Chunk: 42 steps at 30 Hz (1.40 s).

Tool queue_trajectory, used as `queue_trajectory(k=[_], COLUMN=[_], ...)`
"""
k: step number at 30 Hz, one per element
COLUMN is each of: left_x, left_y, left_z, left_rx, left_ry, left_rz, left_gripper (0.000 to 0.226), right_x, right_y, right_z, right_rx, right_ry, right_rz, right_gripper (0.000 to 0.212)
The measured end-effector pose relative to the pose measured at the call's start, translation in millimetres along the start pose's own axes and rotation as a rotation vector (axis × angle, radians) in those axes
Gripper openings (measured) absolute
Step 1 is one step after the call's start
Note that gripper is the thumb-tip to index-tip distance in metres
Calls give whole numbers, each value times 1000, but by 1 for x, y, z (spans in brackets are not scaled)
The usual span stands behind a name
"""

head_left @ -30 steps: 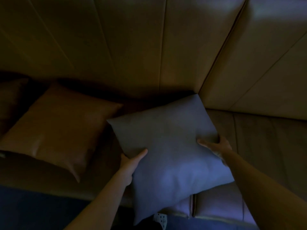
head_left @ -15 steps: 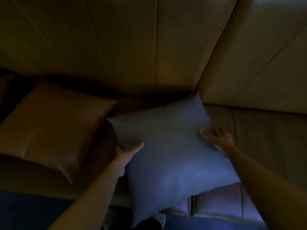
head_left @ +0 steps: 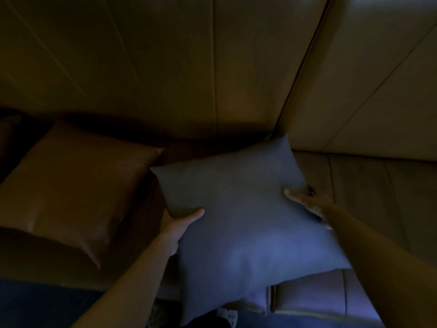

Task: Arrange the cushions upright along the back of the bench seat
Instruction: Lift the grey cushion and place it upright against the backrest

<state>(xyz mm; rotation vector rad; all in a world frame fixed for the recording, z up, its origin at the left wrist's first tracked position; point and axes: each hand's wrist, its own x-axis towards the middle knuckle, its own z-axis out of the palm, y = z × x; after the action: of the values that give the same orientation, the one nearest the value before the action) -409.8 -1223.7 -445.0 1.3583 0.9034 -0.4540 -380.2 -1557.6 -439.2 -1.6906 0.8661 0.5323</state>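
A grey-blue square cushion [head_left: 241,223] is held tilted over the bench seat [head_left: 369,185], its far corner reaching into the corner of the padded backrest [head_left: 236,67]. My left hand [head_left: 176,223] grips its left edge, thumb on top. My right hand [head_left: 309,202] grips its right edge. A brown leather cushion [head_left: 71,183] leans on the seat to the left, close to the backrest.
The backrest turns a corner at the right, with a second padded panel [head_left: 378,79]. Part of another dark cushion [head_left: 7,138] shows at the far left edge. The bench's front edge [head_left: 307,301] and dark floor [head_left: 35,304] lie below. The scene is very dim.
Both hands have kept their hold and pushed the grey-blue cushion slightly farther toward the backrest corner. The brown cushion has not moved.
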Motion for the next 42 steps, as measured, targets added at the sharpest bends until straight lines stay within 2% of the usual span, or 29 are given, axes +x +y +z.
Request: queue_trajectory(k=[2,4,6,10,14,17,21,26,30,31,34,38,42], left_x=[-8,-10,-12,-5,10,26,42,44,37,35,30,13,-15], left_y=[8,18,32,67,105,128,142,141,139,137,135,127,124], left_z=[6,13,20,32,41,44,51,52,55,56,53,37,15], left_rx=[21,41,64,68,66,95,209,264,293,291,296,337,414], left_ry=[-12,-36,-65,-102,-169,-230,-281,-220,-186,-180,-147,-117,-147], left_rz=[43,111,183,284,348,401,424,411,394,390,354,256,155], left_gripper=[116,130,127,115,119,112,101,109,113,111,105,95,85], right_x=[-12,-20,-19,-24,-21,0,13,25,15,14,7,-15,-46], right_y=[1,4,6,-14,-43,-49,-41,-32,-46,-48,-55,-63,-85], right_z=[-6,-13,-22,-29,-27,-24,-12,-12,-11,-11,-11,-4,16], right_rx=[53,106,146,238,300,323,304,316,292,285,280,213,83], right_ry=[-8,5,22,63,103,118,108,136,156,161,182,254,270], right_rz=[-7,-24,-62,-113,-172,-221,-249,-271,-279,-283,-259,-201,-193], right_gripper=[107,129,137,135,119,109,125,136,108,105,117,91,78])
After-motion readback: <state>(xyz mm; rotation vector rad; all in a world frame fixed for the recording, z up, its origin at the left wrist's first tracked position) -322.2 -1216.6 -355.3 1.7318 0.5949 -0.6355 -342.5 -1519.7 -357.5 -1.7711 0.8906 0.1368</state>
